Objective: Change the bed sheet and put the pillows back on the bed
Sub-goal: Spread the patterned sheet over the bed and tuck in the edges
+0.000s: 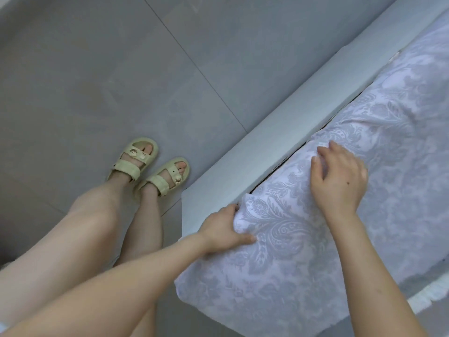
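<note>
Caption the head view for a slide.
Left hand grips the patterned sheet by the bed frame; right hand rests on it.

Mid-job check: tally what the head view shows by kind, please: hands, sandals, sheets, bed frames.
hands: 2 (left hand, right hand)
sandals: 2
patterned sheet: 1
bed frame: 1
Total: 6

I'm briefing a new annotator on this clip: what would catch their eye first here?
The white floral sheet fills the lower right, draped over the corner of the pale grey bed frame. The left hand grips its bunched edge at that corner; the right hand rests on it just beyond. Cream sandals stand on the grey floor at left.
</note>
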Demonstrator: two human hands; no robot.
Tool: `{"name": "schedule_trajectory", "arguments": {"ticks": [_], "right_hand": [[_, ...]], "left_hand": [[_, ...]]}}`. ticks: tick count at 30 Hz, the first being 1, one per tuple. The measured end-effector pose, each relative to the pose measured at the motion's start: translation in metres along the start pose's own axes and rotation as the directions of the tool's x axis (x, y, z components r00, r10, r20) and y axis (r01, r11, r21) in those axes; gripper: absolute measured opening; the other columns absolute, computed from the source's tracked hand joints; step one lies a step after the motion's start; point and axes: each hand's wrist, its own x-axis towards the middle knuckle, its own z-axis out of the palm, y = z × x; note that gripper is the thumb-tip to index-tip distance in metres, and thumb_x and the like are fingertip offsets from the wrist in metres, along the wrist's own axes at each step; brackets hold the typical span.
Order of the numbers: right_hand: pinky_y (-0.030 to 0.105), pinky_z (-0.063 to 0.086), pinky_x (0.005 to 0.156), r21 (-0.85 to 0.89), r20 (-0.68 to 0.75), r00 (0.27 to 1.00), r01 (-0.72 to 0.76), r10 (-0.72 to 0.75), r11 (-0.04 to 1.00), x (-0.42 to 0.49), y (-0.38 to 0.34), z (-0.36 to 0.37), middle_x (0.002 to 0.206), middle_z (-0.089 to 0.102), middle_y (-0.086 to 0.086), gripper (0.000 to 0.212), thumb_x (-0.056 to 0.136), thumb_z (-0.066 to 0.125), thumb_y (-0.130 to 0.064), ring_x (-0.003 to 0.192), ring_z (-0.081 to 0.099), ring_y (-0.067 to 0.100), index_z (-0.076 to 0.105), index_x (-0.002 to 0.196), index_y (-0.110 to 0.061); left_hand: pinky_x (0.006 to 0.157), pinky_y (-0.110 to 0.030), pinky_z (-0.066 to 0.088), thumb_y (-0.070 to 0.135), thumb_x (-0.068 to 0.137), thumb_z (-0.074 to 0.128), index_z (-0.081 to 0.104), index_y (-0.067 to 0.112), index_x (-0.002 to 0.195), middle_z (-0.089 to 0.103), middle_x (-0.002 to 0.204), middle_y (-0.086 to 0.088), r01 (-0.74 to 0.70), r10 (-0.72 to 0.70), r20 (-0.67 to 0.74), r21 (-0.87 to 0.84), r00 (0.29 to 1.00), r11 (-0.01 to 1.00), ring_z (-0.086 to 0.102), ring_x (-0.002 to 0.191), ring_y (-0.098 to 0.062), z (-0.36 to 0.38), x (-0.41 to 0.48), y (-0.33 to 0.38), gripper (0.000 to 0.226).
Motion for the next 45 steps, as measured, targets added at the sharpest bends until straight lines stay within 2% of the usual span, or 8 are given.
{"name": "schedule_trajectory", "arguments": {"ticks": [5,14,17,21,24,26,30,45], "right_hand": [[0.060,0.013,0.112,0.102,0.145,0.953,-0.281,0.266,0.954,-0.058,-0.022,0.048,0.159,0.011,0.013,0.061,0.094,0.019,-0.049,0.146,0.010,0.034,0.022,0.150,-0.026],[0.034,0.002,0.119,0.395,0.255,0.955,-0.247,0.153,0.885,-0.155,-0.060,0.036,0.158,0.008,-0.003,0.058,0.094,0.032,-0.043,0.145,0.003,0.010,0.025,0.149,-0.026],[0.038,0.026,0.115,0.349,0.215,0.875,-0.483,0.433,0.803,-0.219,-0.071,0.025,0.152,0.035,0.004,0.055,0.094,0.048,-0.030,0.140,0.031,0.018,0.037,0.145,-0.016],[0.042,0.045,0.082,0.193,0.238,0.309,-0.944,0.921,0.267,-0.314,-0.104,0.022,0.123,0.057,0.019,0.056,0.086,0.063,-0.039,0.109,0.056,0.038,0.049,0.128,-0.005],[0.045,0.052,0.076,0.253,0.657,-0.243,-0.821,0.714,-0.512,-0.352,-0.115,0.040,0.111,0.057,0.020,0.064,0.083,0.063,-0.053,0.089,0.061,0.037,0.050,0.119,0.000],[0.037,0.056,0.061,0.238,0.924,-0.159,-0.467,0.346,-0.851,-0.358,-0.123,0.048,0.102,0.055,0.017,0.046,0.091,0.059,-0.042,0.073,0.056,0.030,0.051,0.111,0.000],[0.024,0.045,0.044,0.373,0.924,-0.007,-0.202,0.382,-0.905,-0.338,-0.133,0.057,0.075,0.058,0.013,0.022,0.097,0.051,-0.007,0.057,0.051,0.018,0.052,0.074,-0.005],[0.031,0.051,0.049,0.426,0.785,0.023,-0.745,0.619,-0.513,-0.357,-0.132,0.102,0.066,0.060,0.012,0.021,0.089,0.061,-0.021,0.046,0.054,0.023,0.062,0.080,-0.002]], "left_hand": [[0.098,-0.028,0.038,0.072,0.070,0.062,0.030,0.023,0.143,0.051,0.136,0.005,0.095,-0.096,0.129,0.016,0.987,0.995,0.049,0.123,-0.020,-0.003,0.006,-0.018,0.094],[0.090,-0.028,0.045,0.063,0.083,0.055,0.059,0.019,0.110,0.061,0.107,0.005,0.009,-0.074,0.208,0.299,0.975,0.954,0.057,0.104,-0.017,-0.034,-0.036,-0.019,0.051],[0.091,-0.033,0.045,0.054,0.090,0.050,0.056,0.014,0.117,0.059,0.111,-0.002,-0.023,-0.014,0.111,0.326,0.994,0.945,0.057,0.108,-0.023,-0.030,-0.052,-0.024,0.048],[0.072,-0.033,0.045,0.045,0.095,0.045,0.057,0.008,0.092,0.060,0.086,-0.006,0.013,-0.012,-0.005,0.282,1.000,0.959,0.056,0.081,-0.026,-0.002,-0.076,-0.056,0.039],[0.061,-0.031,0.045,0.043,0.096,0.041,0.052,0.008,0.089,0.052,0.080,-0.005,0.135,-0.126,-0.063,0.164,0.990,0.977,0.050,0.069,-0.022,0.012,-0.090,-0.073,0.037],[0.076,-0.040,0.055,0.035,0.096,0.043,0.055,0.005,0.094,0.056,0.086,-0.007,0.151,-0.145,-0.095,0.051,0.985,0.987,0.060,0.068,-0.019,0.018,-0.098,-0.076,0.033],[0.086,-0.050,0.053,0.026,0.089,0.051,0.048,0.007,0.075,0.053,0.075,-0.011,0.005,-0.007,-0.196,-0.009,0.981,1.000,0.059,0.064,-0.022,0.026,-0.101,-0.084,0.023],[0.051,-0.026,0.029,0.020,0.097,0.046,0.046,0.008,0.063,0.044,0.060,-0.005,0.069,0.118,-0.284,0.571,0.952,0.818,0.041,0.058,-0.021,0.015,-0.082,-0.086,0.037]]}}
